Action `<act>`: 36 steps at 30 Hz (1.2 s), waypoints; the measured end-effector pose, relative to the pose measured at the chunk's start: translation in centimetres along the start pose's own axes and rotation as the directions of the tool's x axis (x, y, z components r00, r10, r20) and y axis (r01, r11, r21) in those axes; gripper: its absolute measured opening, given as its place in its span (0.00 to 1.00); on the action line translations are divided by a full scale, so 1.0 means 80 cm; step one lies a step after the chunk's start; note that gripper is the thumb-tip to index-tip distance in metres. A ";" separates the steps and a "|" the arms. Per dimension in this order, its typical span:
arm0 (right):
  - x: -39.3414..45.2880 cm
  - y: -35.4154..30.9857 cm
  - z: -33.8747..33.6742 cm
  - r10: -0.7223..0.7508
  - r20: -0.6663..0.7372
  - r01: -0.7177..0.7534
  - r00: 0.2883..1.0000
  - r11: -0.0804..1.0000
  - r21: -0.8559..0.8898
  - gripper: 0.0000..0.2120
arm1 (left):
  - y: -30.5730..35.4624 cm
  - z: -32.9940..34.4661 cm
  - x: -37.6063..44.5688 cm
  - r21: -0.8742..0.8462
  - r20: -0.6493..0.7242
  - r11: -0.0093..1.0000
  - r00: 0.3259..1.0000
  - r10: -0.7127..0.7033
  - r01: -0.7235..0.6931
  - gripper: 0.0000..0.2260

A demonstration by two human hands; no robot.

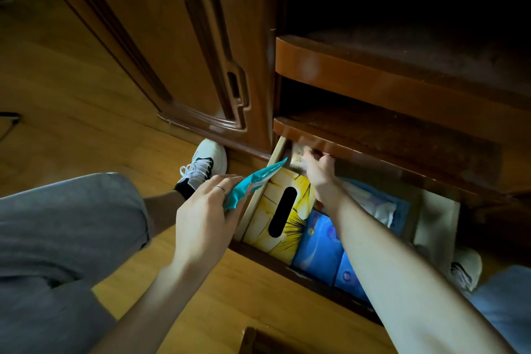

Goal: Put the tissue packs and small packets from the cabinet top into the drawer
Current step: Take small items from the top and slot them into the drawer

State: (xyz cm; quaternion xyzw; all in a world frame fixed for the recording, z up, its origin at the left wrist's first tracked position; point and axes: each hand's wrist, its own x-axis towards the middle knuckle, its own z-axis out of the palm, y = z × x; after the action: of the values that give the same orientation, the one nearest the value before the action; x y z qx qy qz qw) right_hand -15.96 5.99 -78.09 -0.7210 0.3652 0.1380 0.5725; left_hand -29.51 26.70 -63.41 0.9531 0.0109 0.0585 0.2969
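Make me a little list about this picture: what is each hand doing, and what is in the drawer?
left hand: left hand grips a teal packet beside the drawer
right hand: right hand reaches to the back of the drawer, under the shelf; blurred, so its grip is unclear
drawer: drawer is pulled open at floor level
inside: a yellow tissue box, blue tissue packs, and a blue pack with white tissue showing
nearby: cabinet door, wooden floor

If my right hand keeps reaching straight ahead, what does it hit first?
Probably the blurred packet at the drawer's back corner; the right hand points straight at it, under the shelf. Depth is unclear.
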 end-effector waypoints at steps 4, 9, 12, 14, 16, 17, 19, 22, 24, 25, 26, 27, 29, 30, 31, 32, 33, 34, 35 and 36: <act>0.008 0.011 0.006 -0.024 0.102 0.062 0.994 0.922 -0.383 0.28 | 0.000 0.002 0.000 0.004 0.022 1.000 1.000 0.003 -0.003 0.12; 0.011 0.015 0.002 0.019 -0.016 -0.024 1.000 0.933 -0.359 0.22 | 0.003 0.000 -0.002 0.001 0.016 0.999 0.999 0.037 -0.037 0.13; 0.008 0.018 -0.003 -0.038 -0.176 -0.012 0.984 0.962 -0.274 0.21 | 0.001 0.001 -0.002 -0.005 0.021 0.999 0.999 0.049 -0.049 0.14; 0.002 0.019 -0.008 -0.059 -0.257 0.001 0.965 0.975 -0.221 0.16 | 0.000 0.002 -0.002 0.012 0.023 0.999 0.999 0.044 -0.044 0.12; 0.000 0.019 -0.009 -0.017 -0.281 -0.020 0.960 0.991 -0.129 0.16 | 0.000 0.003 -0.002 0.021 0.018 0.999 0.999 0.043 -0.043 0.11; 0.000 0.019 -0.009 0.007 -0.267 -0.037 0.964 0.994 -0.107 0.18 | 0.000 0.003 -0.002 0.018 0.015 0.999 0.999 0.049 -0.049 0.12; 0.001 0.017 -0.005 0.009 -0.197 -0.036 0.980 0.990 -0.134 0.21 | 0.002 0.002 -0.002 0.006 0.009 0.998 0.998 0.058 -0.058 0.13; 0.005 0.016 0.003 -0.063 -0.069 0.042 0.996 0.962 -0.271 0.19 | 0.004 -0.001 -0.001 -0.004 0.014 0.998 0.998 0.067 -0.067 0.14; 0.007 0.015 0.006 -0.057 -0.040 0.040 0.998 0.935 -0.352 0.16 | 0.005 -0.002 0.000 -0.011 0.022 0.996 0.996 0.083 -0.083 0.16; 0.008 0.013 0.008 -0.046 -0.034 0.030 0.998 0.925 -0.378 0.16 | 0.006 -0.003 0.000 -0.008 0.024 0.996 0.996 0.089 -0.089 0.17; 0.008 0.011 0.010 -0.033 -0.027 0.019 0.999 0.917 -0.399 0.16 | 0.007 -0.003 0.001 -0.001 0.024 0.996 0.996 0.090 -0.090 0.18; 0.008 0.009 0.012 -0.019 -0.023 0.008 1.000 0.910 -0.415 0.17 | 0.007 -0.002 0.001 0.005 0.027 0.996 0.996 0.086 -0.086 0.19; 0.010 0.007 0.013 -0.019 -0.029 0.004 0.999 0.898 -0.440 0.19 | 0.007 -0.002 0.002 0.007 0.028 0.996 0.995 0.092 -0.092 0.19; 0.011 0.007 0.011 -0.031 -0.028 0.015 0.999 0.894 -0.448 0.19 | 0.006 -0.002 0.002 0.009 0.028 0.995 0.995 0.098 -0.098 0.19; 0.012 0.009 0.008 -0.042 -0.020 0.029 0.999 0.893 -0.450 0.18 | 0.007 -0.002 0.002 0.012 0.035 0.995 0.994 0.103 -0.104 0.18; 0.013 0.010 0.006 -0.052 -0.003 0.045 0.999 0.895 -0.444 0.17 | 0.007 -0.002 0.002 0.016 0.044 0.994 0.993 0.106 -0.106 0.18; 0.012 0.012 0.004 -0.055 0.021 0.059 0.998 0.898 -0.435 0.17 | 0.008 -0.001 0.002 0.015 0.053 0.994 0.993 0.108 -0.108 0.17; 0.010 0.013 0.002 -0.052 0.048 0.068 0.997 0.904 -0.422 0.17 | 0.009 0.001 0.002 -0.013 0.058 0.996 0.995 0.085 -0.085 0.16; 0.006 0.013 -0.001 -0.046 0.071 0.072 0.996 0.910 -0.408 0.18 | 0.010 0.002 0.002 -0.084 0.057 0.996 0.998 0.023 -0.018 0.15; 0.000 0.012 -0.004 -0.048 0.087 0.079 0.995 0.915 -0.396 0.19 | 0.011 0.004 0.004 -0.183 0.058 0.980 0.996 -0.071 0.081 0.12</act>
State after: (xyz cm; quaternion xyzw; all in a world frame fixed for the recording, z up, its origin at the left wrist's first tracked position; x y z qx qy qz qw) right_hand -16.67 5.62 -78.70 -0.8282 0.2839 0.2180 0.4312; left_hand -29.14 25.80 -63.15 0.9213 0.0341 0.0235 0.3866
